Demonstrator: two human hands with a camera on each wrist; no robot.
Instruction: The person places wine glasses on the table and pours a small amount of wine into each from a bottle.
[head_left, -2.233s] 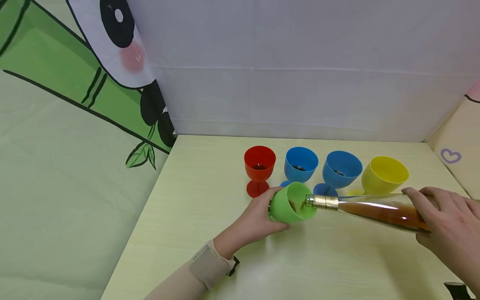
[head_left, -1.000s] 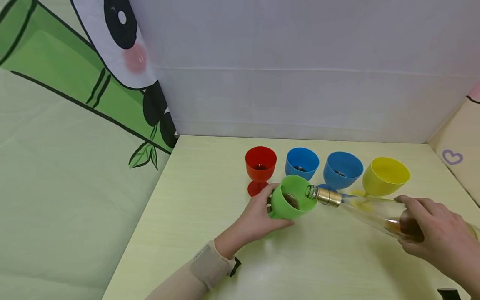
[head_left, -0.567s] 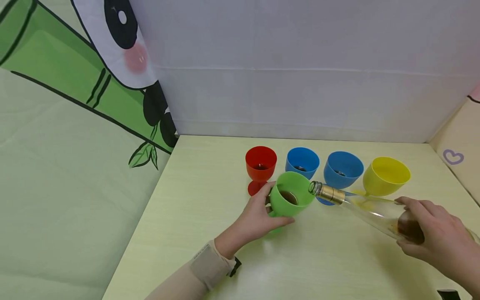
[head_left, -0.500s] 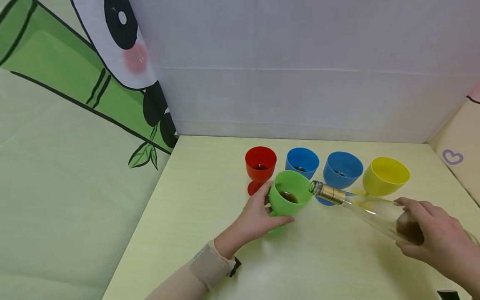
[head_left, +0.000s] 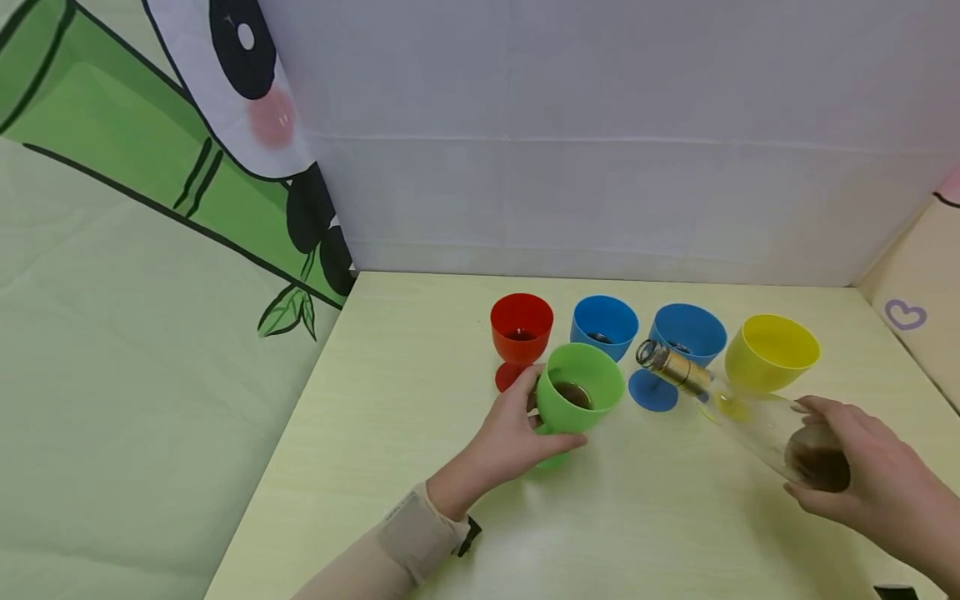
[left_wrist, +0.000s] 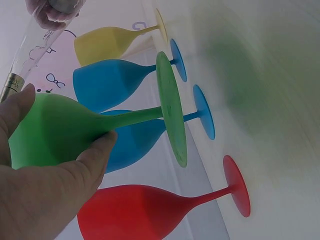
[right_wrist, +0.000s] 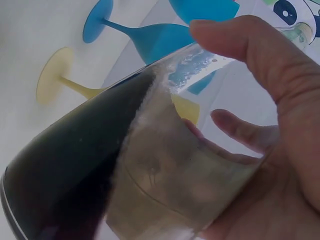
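Note:
My left hand (head_left: 510, 446) grips a green plastic goblet (head_left: 592, 375) round its bowl, with dark liquid in the bottom. In the left wrist view, the goblet's round foot (left_wrist: 171, 110) hangs clear of the table. My right hand (head_left: 870, 475) grips a clear glass bottle (head_left: 757, 425) by its body. Its gold-banded neck (head_left: 678, 368) points up and left, its mouth just right of the green rim and in front of a blue goblet. Brown liquid (right_wrist: 75, 150) lies toward the bottle's base, as the right wrist view shows.
Behind my hands stands a row on the pale table (head_left: 360, 417): a red goblet (head_left: 522, 321), two blue goblets, the left one (head_left: 600, 321) and the right one (head_left: 693, 325), and a yellow goblet (head_left: 772, 350). Dark liquid shows in the red and blue ones. A white cloth backdrop (head_left: 600, 167) rises behind.
The bottle was pouring into the green goblet; its neck has since lifted and drawn right, and its liquid ran back to the base. The green goblet has tipped more upright.

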